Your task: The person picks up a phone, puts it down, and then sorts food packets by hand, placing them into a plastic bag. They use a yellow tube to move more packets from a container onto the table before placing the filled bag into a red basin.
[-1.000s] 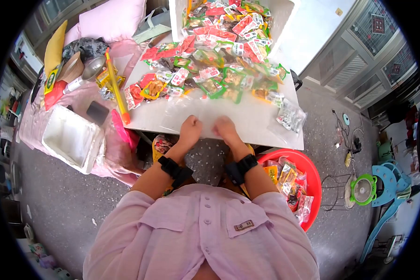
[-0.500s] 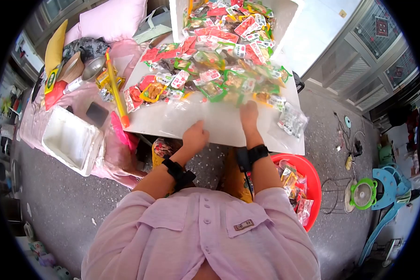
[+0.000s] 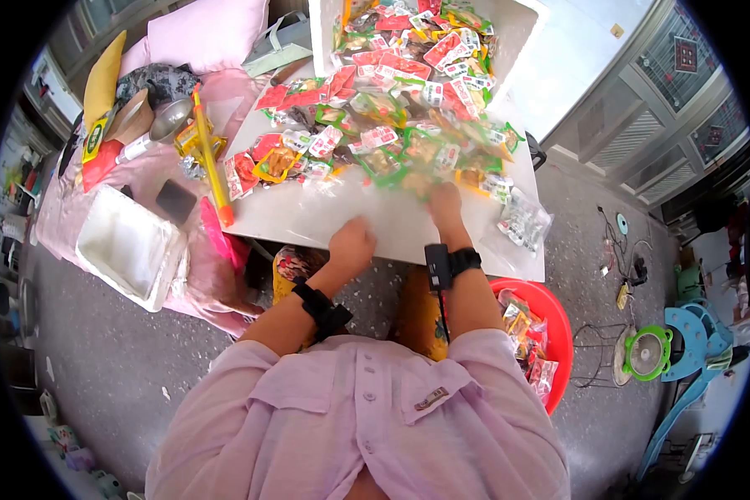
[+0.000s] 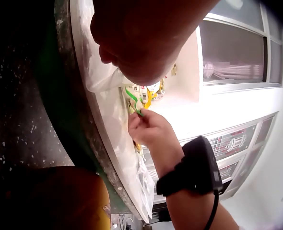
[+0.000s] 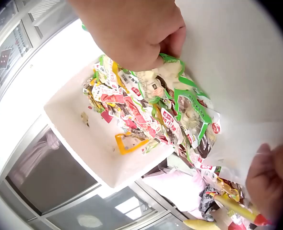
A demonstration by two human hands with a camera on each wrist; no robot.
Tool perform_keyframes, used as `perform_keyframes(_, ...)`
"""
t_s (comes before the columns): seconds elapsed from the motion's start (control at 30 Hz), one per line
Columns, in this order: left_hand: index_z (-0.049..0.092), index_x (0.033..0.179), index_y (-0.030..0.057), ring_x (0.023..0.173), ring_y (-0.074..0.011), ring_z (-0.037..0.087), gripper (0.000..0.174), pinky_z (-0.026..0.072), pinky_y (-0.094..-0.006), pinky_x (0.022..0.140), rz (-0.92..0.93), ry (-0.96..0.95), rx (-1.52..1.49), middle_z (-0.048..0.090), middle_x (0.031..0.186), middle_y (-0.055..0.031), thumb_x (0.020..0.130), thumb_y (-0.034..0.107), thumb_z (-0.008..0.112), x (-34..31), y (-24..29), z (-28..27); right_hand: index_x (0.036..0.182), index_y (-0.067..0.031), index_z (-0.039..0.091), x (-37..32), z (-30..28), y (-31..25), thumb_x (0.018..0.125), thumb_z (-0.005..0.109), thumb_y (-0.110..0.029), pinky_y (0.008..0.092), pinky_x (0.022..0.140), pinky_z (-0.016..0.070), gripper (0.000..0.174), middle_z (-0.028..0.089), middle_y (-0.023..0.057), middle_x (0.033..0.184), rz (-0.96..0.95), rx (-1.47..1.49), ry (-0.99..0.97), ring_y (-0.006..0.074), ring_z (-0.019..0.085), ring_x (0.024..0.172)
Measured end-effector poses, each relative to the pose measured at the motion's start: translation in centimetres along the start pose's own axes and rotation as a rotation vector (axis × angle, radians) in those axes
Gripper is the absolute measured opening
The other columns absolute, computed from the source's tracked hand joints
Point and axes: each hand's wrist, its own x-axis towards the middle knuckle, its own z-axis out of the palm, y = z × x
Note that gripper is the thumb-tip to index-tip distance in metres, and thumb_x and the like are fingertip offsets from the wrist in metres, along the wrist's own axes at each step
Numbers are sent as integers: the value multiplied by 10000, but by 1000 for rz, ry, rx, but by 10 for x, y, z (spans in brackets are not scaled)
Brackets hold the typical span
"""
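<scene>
My right hand (image 3: 446, 204) pinches the edge of a green-edged food packet (image 5: 170, 69) at the near side of the packet pile; the right wrist view shows the hand (image 5: 132, 33) above it. In the left wrist view, green edging (image 4: 132, 95) shows at the right hand's fingertips (image 4: 140, 114). Near the table's front edge, my left hand (image 3: 352, 243) has curled fingers. Clear plastic (image 4: 100, 79) runs up to the left hand (image 4: 136, 43) and appears gripped by it, though its fingertips are partly hidden.
A white foam box (image 3: 517, 42) full of packets stands at the table's back. A red basin (image 3: 565, 333) of packets is below the right front edge. Left lie a yellow stick (image 3: 208, 158) and an empty foam tray (image 3: 125, 250). A clear bag (image 3: 523, 218) lies at right.
From beside the left hand, my right hand has moved forward and right to the packets. The left hand has shifted slightly right and down from its earliest position. The view has turned a little.
</scene>
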Motion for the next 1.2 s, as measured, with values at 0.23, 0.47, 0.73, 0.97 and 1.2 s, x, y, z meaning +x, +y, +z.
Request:
perform_keyframes(0.23, 459, 738, 38, 627, -337, 510, 90, 408, -440, 552, 94, -219, 198, 513, 680, -141, 673, 99, 460, 3, 7, -8, 709, -57, 466, -72, -66, -93, 755, 525, -65, 223, 443, 400, 75, 470, 1, 615, 472, 459, 129, 77, 466, 539)
perform_keyframes(0.47, 478, 754, 47, 670, -329, 518, 96, 406, -429, 597, 10, -299, 86, 535, 708, -148, 710, 128, 449, -3, 20, 4, 719, -58, 471, -108, -98, -124, 770, 512, -47, 186, 480, 389, 67, 469, -21, 628, 355, 385, -106, 48, 448, 548)
perform_keyframes(0.73, 482, 756, 52, 688, -339, 510, 97, 398, -420, 594, -43, -336, -28, 530, 706, -157, 733, 141, 451, -1, 26, -1, 716, -70, 469, -92, -83, -122, 759, 525, -68, 181, 481, 389, 70, 458, -31, 638, 543, 296, -254, 45, 437, 560)
perform_keyframes(0.97, 468, 744, 49, 683, -338, 504, 76, 398, -418, 596, 27, -137, -24, 519, 702, -157, 727, 122, 459, -10, 11, 16, 756, -82, 483, -83, -94, -100, 752, 529, -101, 206, 481, 417, 50, 471, -28, 680, 698, 214, -272, 63, 464, 594)
perform_keyframes(1.2, 462, 741, 47, 711, -324, 496, 59, 396, -411, 601, 188, -131, -95, 505, 716, -134, 719, 100, 451, -13, 26, 7, 810, -88, 507, -97, -76, -87, 767, 534, -111, 219, 501, 446, 56, 517, -14, 725, 696, 538, -218, 86, 504, 639)
